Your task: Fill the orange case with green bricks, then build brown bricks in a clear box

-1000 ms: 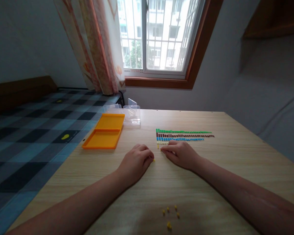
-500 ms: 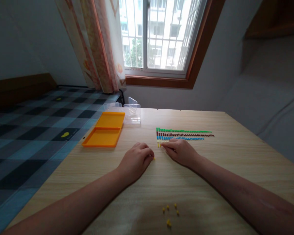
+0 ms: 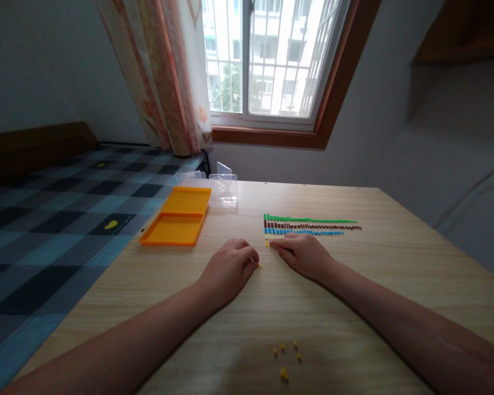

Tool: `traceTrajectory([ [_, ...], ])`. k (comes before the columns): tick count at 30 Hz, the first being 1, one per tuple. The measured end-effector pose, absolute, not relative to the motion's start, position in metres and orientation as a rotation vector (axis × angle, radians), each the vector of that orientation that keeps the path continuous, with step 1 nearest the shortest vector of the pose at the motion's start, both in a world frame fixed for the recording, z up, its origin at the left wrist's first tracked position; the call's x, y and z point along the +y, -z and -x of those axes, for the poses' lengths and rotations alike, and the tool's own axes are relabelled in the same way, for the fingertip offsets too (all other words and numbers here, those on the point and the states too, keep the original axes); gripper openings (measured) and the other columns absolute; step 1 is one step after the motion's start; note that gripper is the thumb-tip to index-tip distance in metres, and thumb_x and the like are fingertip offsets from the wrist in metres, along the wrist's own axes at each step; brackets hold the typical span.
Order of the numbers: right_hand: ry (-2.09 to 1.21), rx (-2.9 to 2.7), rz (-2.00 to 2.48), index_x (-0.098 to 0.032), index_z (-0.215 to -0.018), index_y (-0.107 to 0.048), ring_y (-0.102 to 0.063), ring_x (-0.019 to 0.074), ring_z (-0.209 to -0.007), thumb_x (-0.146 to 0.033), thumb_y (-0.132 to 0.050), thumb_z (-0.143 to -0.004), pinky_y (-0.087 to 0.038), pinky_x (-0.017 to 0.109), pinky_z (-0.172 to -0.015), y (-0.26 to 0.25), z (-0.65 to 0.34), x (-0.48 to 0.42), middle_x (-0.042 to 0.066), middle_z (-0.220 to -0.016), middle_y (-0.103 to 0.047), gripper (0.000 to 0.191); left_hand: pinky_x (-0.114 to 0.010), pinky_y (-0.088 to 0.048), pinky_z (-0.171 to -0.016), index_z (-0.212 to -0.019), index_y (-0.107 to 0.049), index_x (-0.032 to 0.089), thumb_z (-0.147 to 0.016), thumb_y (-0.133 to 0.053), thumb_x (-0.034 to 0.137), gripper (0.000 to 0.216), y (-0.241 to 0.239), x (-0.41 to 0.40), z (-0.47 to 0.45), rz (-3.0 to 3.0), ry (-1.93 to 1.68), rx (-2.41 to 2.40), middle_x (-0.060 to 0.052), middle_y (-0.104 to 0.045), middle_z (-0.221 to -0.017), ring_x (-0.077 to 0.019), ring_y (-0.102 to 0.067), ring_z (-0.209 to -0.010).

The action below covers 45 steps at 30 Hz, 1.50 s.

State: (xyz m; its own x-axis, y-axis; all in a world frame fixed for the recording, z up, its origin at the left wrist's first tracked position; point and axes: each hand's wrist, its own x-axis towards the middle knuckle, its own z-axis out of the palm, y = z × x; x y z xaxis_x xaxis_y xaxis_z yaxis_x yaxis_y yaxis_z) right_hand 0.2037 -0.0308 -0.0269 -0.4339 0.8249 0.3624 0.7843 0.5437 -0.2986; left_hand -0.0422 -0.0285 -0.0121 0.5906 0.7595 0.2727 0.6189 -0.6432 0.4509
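My left hand [image 3: 233, 269] rests on the table with its fingers pinched around a small yellow piece [image 3: 259, 266], whose end pokes out at the fingertips. To its right, my right hand [image 3: 302, 252] has thumb and forefinger pressed together at the left end of the nearest line, by short yellow pieces [image 3: 267, 243]. Whatever sits between those fingertips is too small and covered to make out. Just beyond lie a blue row [image 3: 325, 233], a brown row [image 3: 313, 226] and a green row [image 3: 304, 220] of tiny pieces. Part of a pale row is hidden behind my right hand.
Several loose yellow pieces [image 3: 284, 374] lie near the front of the wooden table [image 3: 354, 340]. An open orange case [image 3: 173, 229] stands at the left edge, with clear plastic boxes [image 3: 224, 192] behind it. A bed with a checked cover [image 3: 61, 241] adjoins the left side.
Both hands keep nearly the same place and grip. The whole view has shifted very slightly; the pieces look unmoved.
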Motion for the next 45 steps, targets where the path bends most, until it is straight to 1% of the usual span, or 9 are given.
traceTrajectory([
  [6, -0.148, -2.314, 1.279, -0.024, -0.109, -0.079, -0.069, 0.0170, -0.078, -0.026, -0.055, -0.102, -0.045, 0.025, -0.071, 0.028, -0.204, -0.030, 0.005, -0.090, -0.077, 0.025, -0.034, -0.049, -0.085, -0.085, -0.073, 0.019, -0.091, -0.064, 0.013, 0.012, 0.014, -0.028, 0.043, -2.506, -0.704, 1.120, -0.006, -0.069, -0.094, -0.0215, -0.062, -0.095],
  [15, -0.158, -2.343, 1.275, -0.025, -0.108, -0.078, -0.070, 0.0174, -0.079, -0.025, -0.056, -0.102, -0.046, 0.026, -0.072, 0.027, -0.205, -0.029, 0.005, -0.092, -0.077, 0.023, -0.032, -0.049, -0.085, -0.083, -0.072, 0.019, -0.089, -0.066, 0.012, 0.011, 0.014, -0.028, 0.043, -2.506, -0.716, 1.110, -0.005, -0.069, -0.091, -0.0206, -0.062, -0.092],
  [25, -0.169, -2.347, 1.298, -0.026, -0.111, -0.079, -0.072, 0.0189, -0.085, -0.025, -0.056, -0.102, -0.050, 0.026, -0.075, 0.027, -0.205, -0.030, 0.005, -0.098, -0.079, 0.024, -0.029, -0.049, -0.078, -0.078, -0.070, 0.018, -0.086, -0.062, 0.009, 0.014, 0.011, -0.031, 0.043, -2.450, -0.768, 1.111, -0.005, -0.066, -0.087, -0.0181, -0.061, -0.085],
  [30, -0.212, -2.300, 1.254, -0.025, -0.116, -0.077, -0.073, 0.0189, -0.090, -0.025, -0.054, -0.102, -0.053, 0.027, -0.080, 0.028, -0.208, -0.030, 0.006, -0.102, -0.079, 0.027, -0.030, -0.049, -0.079, -0.078, -0.071, 0.018, -0.083, -0.062, 0.009, 0.014, 0.012, -0.032, 0.045, -2.453, -0.766, 1.076, -0.005, -0.065, -0.087, -0.0186, -0.061, -0.086],
  [33, -0.197, -2.298, 1.163, -0.024, -0.114, -0.078, -0.071, 0.0171, -0.084, -0.028, -0.053, -0.104, -0.052, 0.025, -0.076, 0.028, -0.210, -0.035, 0.007, -0.095, -0.077, 0.028, -0.031, -0.050, -0.080, -0.078, -0.075, 0.019, -0.082, -0.063, 0.009, 0.015, 0.013, -0.031, 0.046, -2.443, -0.760, 1.058, -0.006, -0.067, -0.088, -0.0184, -0.062, -0.087],
  [37, -0.189, -2.432, 0.952, -0.023, -0.113, -0.079, -0.062, 0.0138, -0.068, -0.030, -0.052, -0.105, -0.045, 0.024, -0.065, 0.025, -0.209, -0.047, 0.003, -0.077, -0.068, 0.029, -0.030, -0.051, -0.080, -0.082, -0.080, 0.021, -0.087, -0.065, 0.015, 0.017, 0.014, -0.030, 0.046, -2.458, -0.759, 1.040, -0.006, -0.068, -0.088, -0.0176, -0.063, -0.085],
  [40, -0.188, -2.470, 0.893, -0.024, -0.114, -0.078, -0.059, 0.0132, -0.066, -0.030, -0.051, -0.105, -0.042, 0.025, -0.064, 0.024, -0.206, -0.052, 0.002, -0.075, -0.065, 0.029, -0.030, -0.050, -0.078, -0.084, -0.083, 0.022, -0.090, -0.065, 0.019, 0.019, 0.015, -0.029, 0.046, -2.492, -0.761, 1.026, -0.006, -0.068, -0.087, -0.0175, -0.063, -0.084],
  [45, -0.173, -2.490, 0.891, -0.024, -0.115, -0.078, -0.059, 0.0138, -0.069, -0.030, -0.050, -0.105, -0.041, 0.025, -0.066, 0.022, -0.201, -0.052, 0.003, -0.079, -0.065, 0.030, -0.030, -0.049, -0.077, -0.085, -0.084, 0.024, -0.090, -0.067, 0.021, 0.018, 0.018, -0.028, 0.046, -2.514, -0.767, 1.020, -0.006, -0.069, -0.087, -0.0178, -0.063, -0.085],
])
